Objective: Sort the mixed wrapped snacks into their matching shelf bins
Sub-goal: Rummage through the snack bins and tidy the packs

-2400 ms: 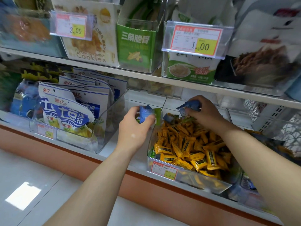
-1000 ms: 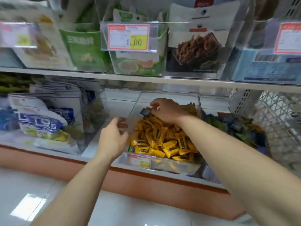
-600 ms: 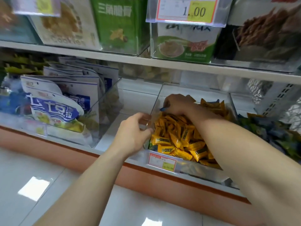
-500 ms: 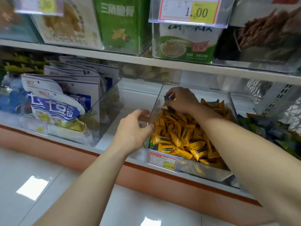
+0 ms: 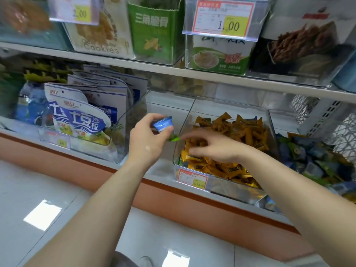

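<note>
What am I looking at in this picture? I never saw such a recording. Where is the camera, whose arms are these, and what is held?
There is no machine here. A person wears one camera on the head, so you see the person's own two arms from above. The left hand pinches a blue wrapped snack; a green wrapper shows just under it. The right hand reaches over a clear bin full of orange snacks; it is blurred, so I cannot tell if it holds anything. Further right on the shelf lies a pile of blue and green snacks. To the left stand white and blue bags.
</note>
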Action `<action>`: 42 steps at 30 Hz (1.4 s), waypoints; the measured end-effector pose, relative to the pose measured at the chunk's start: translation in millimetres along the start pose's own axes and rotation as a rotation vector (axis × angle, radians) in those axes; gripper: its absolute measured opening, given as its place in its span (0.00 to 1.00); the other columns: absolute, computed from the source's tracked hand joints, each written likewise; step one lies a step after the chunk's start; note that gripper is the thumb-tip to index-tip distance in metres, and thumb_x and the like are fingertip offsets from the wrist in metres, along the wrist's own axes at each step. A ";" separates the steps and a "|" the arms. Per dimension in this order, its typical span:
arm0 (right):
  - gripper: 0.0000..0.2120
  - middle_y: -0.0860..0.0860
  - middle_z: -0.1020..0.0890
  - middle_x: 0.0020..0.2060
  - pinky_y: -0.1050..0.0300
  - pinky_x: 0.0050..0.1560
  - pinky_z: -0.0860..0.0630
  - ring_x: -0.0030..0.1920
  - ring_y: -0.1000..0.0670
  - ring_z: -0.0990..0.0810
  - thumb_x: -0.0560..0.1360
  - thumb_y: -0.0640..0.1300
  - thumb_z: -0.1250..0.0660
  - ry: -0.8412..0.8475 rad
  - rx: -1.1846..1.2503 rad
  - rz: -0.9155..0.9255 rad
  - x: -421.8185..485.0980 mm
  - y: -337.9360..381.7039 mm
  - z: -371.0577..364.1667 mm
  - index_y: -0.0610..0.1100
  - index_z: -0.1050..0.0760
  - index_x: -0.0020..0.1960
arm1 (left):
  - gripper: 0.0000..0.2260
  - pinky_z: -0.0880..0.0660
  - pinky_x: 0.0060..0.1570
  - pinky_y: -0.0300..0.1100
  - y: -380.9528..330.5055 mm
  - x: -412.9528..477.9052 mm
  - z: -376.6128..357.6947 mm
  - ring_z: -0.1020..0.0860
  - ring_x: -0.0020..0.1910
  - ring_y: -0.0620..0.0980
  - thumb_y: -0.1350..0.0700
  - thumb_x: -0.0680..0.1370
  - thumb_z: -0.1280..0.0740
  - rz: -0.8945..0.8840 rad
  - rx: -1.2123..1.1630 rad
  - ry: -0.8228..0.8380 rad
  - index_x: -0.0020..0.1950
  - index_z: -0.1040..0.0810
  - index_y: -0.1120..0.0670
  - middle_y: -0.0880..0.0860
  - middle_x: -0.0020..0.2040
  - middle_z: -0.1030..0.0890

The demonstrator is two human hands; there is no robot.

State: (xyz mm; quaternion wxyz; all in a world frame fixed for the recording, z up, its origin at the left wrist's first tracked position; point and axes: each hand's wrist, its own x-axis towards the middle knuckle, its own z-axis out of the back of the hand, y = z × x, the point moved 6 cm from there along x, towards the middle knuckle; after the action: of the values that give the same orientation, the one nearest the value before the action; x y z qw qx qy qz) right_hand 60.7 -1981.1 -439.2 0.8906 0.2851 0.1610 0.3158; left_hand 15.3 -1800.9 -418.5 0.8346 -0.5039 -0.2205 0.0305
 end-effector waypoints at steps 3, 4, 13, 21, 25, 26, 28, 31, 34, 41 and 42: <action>0.31 0.56 0.44 0.78 0.60 0.70 0.48 0.77 0.52 0.47 0.76 0.58 0.31 0.290 -0.285 -0.080 4.4 -19.8 -13.4 0.60 0.37 0.76 | 0.13 0.30 0.40 0.23 5.8 0.0 0.0 0.21 0.47 0.40 0.53 0.75 0.25 0.014 -0.007 0.035 0.57 0.22 0.46 0.43 0.48 0.19; 0.32 0.56 0.44 0.77 0.59 0.69 0.47 0.76 0.51 0.46 0.74 0.60 0.30 0.291 -0.329 -0.074 8.6 -21.5 -13.0 0.61 0.37 0.75 | 0.13 0.30 0.40 0.23 6.3 0.0 -0.3 0.21 0.47 0.41 0.53 0.75 0.25 0.012 -0.013 0.045 0.57 0.22 0.46 0.43 0.49 0.19; 0.16 0.54 0.26 0.55 0.53 0.52 0.25 0.54 0.52 0.27 0.68 0.60 0.25 0.158 -0.444 0.040 24.6 -14.9 -10.4 0.56 0.24 0.51 | 0.13 0.27 0.40 0.27 14.5 3.8 -6.5 0.19 0.48 0.43 0.52 0.75 0.25 0.024 -0.067 0.071 0.57 0.21 0.47 0.47 0.49 0.17; 0.22 0.52 0.22 0.60 0.48 0.58 0.27 0.61 0.45 0.25 0.74 0.54 0.28 -0.222 -0.534 -0.210 13.3 -46.1 65.9 0.55 0.28 0.67 | 0.14 0.27 0.39 0.27 21.3 8.0 -9.3 0.19 0.48 0.44 0.52 0.75 0.25 0.041 -0.050 0.084 0.60 0.20 0.49 0.48 0.50 0.17; 0.07 0.56 0.21 0.52 0.53 0.51 0.26 0.55 0.51 0.23 0.76 0.53 0.32 -0.379 -0.514 -0.057 16.7 -12.1 49.4 0.58 0.23 0.54 | 0.14 0.26 0.39 0.30 24.7 9.2 -9.3 0.19 0.46 0.43 0.51 0.75 0.25 0.068 -0.045 0.091 0.59 0.20 0.49 0.47 0.49 0.17; 0.04 0.59 0.20 0.48 0.57 0.47 0.26 0.50 0.55 0.21 0.76 0.53 0.32 -0.267 -0.380 -0.038 20.1 -3.3 34.4 0.59 0.22 0.51 | 0.13 0.26 0.39 0.30 24.9 9.4 -8.2 0.19 0.46 0.43 0.51 0.74 0.25 0.071 -0.048 0.083 0.58 0.20 0.49 0.47 0.49 0.17; 0.07 0.59 0.18 0.49 0.59 0.48 0.23 0.49 0.57 0.20 0.78 0.51 0.33 0.014 -0.276 -0.054 26.3 4.1 -2.7 0.55 0.19 0.53 | 0.13 0.25 0.40 0.32 24.9 9.3 -6.1 0.19 0.45 0.42 0.52 0.74 0.25 0.076 -0.057 0.072 0.57 0.20 0.48 0.46 0.48 0.17; 0.12 0.52 0.18 0.55 0.55 0.55 0.22 0.53 0.52 0.21 0.79 0.47 0.33 0.188 -0.314 -0.106 32.1 -0.9 -33.6 0.46 0.20 0.61 | 0.12 0.21 0.44 0.41 24.4 7.9 -2.8 0.19 0.45 0.43 0.52 0.74 0.25 0.084 -0.074 0.066 0.56 0.20 0.46 0.45 0.47 0.17; 0.13 0.50 0.19 0.55 0.55 0.53 0.23 0.53 0.51 0.22 0.77 0.46 0.30 0.197 -0.288 -0.141 37.4 -6.9 -39.0 0.44 0.22 0.60 | 0.12 0.20 0.49 0.49 23.7 7.3 1.3 0.19 0.46 0.46 0.52 0.74 0.25 0.101 -0.085 0.053 0.56 0.20 0.46 0.45 0.47 0.17; 0.14 0.57 0.21 0.44 0.63 0.38 0.29 0.44 0.57 0.23 0.72 0.47 0.24 0.099 -0.178 -0.116 24.4 -7.6 -20.3 0.51 0.21 0.56 | 0.14 0.20 0.51 0.51 18.4 2.8 3.4 0.19 0.50 0.48 0.54 0.75 0.26 0.108 -0.125 0.068 0.59 0.20 0.50 0.48 0.51 0.17; 0.12 0.60 0.22 0.43 0.64 0.38 0.31 0.43 0.58 0.24 0.71 0.47 0.24 0.049 -0.165 -0.104 20.3 -7.8 -11.5 0.53 0.21 0.53 | 0.13 0.19 0.50 0.50 16.5 2.3 3.2 0.19 0.50 0.48 0.54 0.75 0.26 0.101 -0.139 0.072 0.59 0.21 0.49 0.48 0.51 0.18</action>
State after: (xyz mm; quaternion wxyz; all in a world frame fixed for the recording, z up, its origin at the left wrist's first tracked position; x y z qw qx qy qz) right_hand 74.2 -1968.1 -455.1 0.9220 0.1944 0.1707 0.2880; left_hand 18.9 -1789.5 -430.6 0.8023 -0.5720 -0.1661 0.0389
